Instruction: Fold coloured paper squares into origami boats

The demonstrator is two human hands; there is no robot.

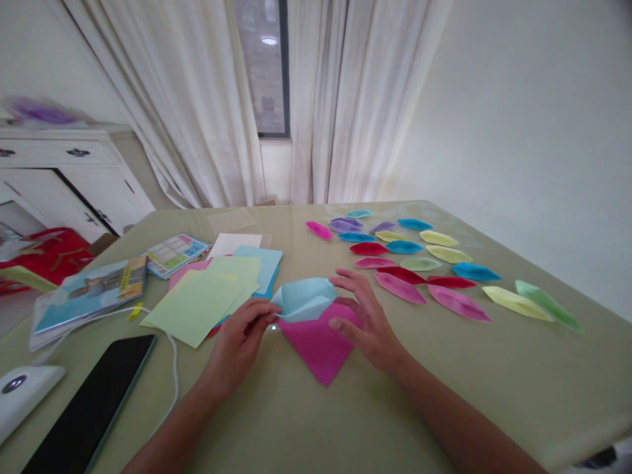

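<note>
A light blue folded paper boat is held up in front of me, its top side opened out. My left hand pinches the boat's left tip between thumb and fingers. On the other side, my right hand has its fingers spread, with the fingertips by the boat's right end; whether they touch it I cannot tell. Beneath the boat a magenta sheet of paper lies on the table, one corner pointing toward me. The boat and my right hand cover its far part.
Several folded paper boats in many colours lie across the table's right half. At left are loose coloured sheets, booklets, a white cable, a dark phone and a white device. Curtains hang behind the table.
</note>
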